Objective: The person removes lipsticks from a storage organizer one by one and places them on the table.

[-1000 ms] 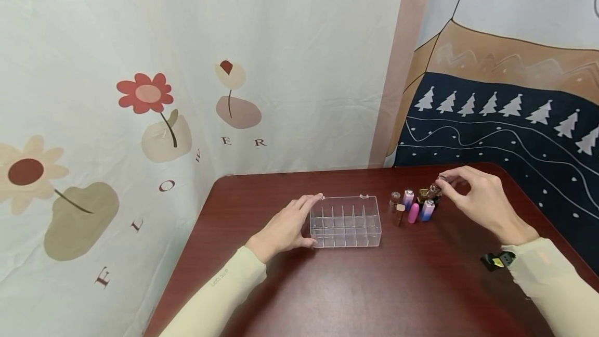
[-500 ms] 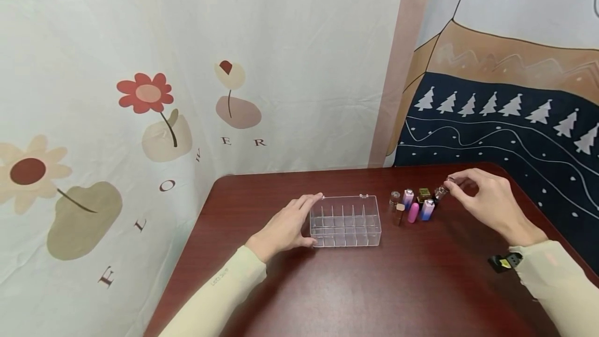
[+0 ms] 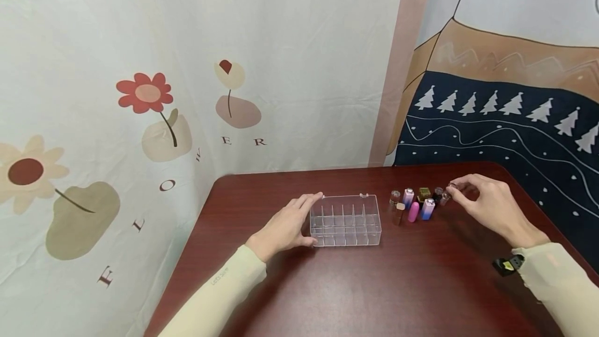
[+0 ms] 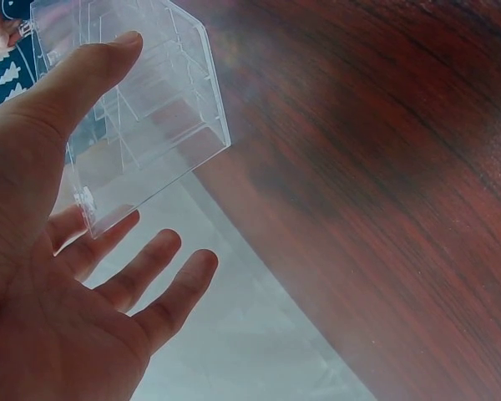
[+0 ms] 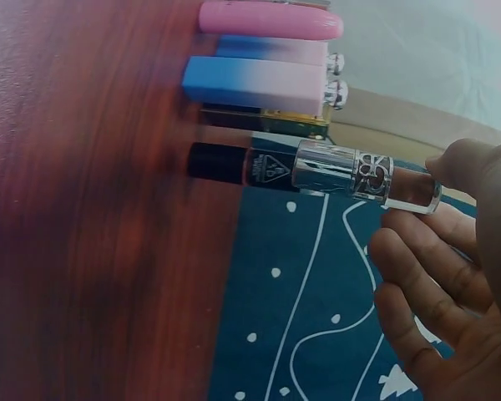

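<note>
My left hand (image 3: pixel 285 225) grips the left end of a clear compartment box (image 3: pixel 346 241), thumb on its front and fingers at its back. In the left wrist view the thumb (image 4: pixel 92 71) lies across the box's clear wall (image 4: pixel 171 154). My right hand (image 3: pixel 484 202) pinches the top of a lipstick tube (image 3: pixel 445 198) with a silver patterned band and a clear end. In the right wrist view this lipstick tube (image 5: pixel 372 175) is in line with a black part that may belong to another tube. I cannot tell whether its base touches the table.
Several lipsticks stand beside the box: a pink one (image 3: pixel 413 213), two blue-and-pink ones, a gold-topped one (image 3: pixel 424 194), a brown one (image 3: pixel 400 214), a round-topped one (image 3: pixel 394 200) and a dark one (image 3: pixel 438 194). Printed cloths (image 3: pixel 299 66) hang behind the dark red table (image 3: pixel 351 295).
My right hand has moved right and slightly down with the lipstick tube, away from the group. The dark lipstick now shows to its left. My left hand and the box stay in place.
</note>
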Demonstrator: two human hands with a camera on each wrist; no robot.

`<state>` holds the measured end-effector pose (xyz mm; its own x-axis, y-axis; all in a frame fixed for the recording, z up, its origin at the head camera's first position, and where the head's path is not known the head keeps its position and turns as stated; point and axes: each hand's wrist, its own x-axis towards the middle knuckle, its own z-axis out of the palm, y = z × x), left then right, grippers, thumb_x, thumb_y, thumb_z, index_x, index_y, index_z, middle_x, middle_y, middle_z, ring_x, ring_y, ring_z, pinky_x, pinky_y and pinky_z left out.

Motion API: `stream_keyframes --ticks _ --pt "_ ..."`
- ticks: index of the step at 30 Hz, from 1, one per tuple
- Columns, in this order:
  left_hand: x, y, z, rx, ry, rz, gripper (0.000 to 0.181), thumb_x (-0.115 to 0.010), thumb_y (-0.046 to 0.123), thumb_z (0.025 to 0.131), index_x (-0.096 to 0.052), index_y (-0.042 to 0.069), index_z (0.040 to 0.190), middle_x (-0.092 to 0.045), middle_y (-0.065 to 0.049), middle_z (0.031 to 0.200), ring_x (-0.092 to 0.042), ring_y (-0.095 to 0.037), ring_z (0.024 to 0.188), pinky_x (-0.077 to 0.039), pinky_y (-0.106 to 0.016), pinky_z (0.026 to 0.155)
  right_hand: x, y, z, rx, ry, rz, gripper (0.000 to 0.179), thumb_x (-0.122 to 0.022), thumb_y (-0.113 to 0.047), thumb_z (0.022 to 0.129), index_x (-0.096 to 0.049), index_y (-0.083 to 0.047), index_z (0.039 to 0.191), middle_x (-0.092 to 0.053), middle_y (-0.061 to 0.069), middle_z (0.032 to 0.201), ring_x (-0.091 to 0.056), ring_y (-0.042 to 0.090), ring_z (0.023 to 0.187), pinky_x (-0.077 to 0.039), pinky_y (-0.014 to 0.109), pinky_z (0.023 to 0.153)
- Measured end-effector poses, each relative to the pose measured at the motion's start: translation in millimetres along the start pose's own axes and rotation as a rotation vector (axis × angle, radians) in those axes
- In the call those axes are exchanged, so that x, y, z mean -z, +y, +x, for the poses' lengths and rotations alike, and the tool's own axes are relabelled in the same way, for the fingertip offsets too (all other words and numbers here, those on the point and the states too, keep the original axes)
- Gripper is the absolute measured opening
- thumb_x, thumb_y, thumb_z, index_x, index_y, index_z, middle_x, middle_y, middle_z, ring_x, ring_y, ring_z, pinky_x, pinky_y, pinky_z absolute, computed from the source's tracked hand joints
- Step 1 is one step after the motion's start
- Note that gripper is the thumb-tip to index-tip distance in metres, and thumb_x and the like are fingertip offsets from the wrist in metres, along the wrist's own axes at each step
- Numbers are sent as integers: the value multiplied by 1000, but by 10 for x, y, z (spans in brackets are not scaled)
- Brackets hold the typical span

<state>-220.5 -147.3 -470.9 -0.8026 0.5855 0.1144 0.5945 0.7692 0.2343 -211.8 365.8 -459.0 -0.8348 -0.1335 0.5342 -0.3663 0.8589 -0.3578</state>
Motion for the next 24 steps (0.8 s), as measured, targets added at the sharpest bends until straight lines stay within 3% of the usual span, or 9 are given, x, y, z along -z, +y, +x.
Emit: stream_keyframes --ticks 4,12,24 --pt "-5 -3 2 -2 2 -1 125 -109 31 84 -33 16 183 -55 -12 173 -63 -41 153 -62 -55 121 -26 36 -15 -1 -12 -3 19 -94 -20 98 -87 -12 115 -85 6 101 -68 10 81 -44 4 74" --pt "-1 2 0 7 -6 5 125 -108 31 85 -31 20 184 -54 -12 174 -62 -39 154 -63 -54 121 -89 88 -43 -8 -50 -3 18 -93 -22 99 -87 -13 113 -85 2 98 -73 17 80 -54 22 67" --pt "1 2 3 2 -8 8 125 -108 31 86 -31 18 183 -55 -13 173 -62 -39 154 -62 -53 122 -162 107 -85 -42 -132 18 20 -92 -25 102 -87 -10 115 -85 4 99 -74 18 86 -56 21 69"
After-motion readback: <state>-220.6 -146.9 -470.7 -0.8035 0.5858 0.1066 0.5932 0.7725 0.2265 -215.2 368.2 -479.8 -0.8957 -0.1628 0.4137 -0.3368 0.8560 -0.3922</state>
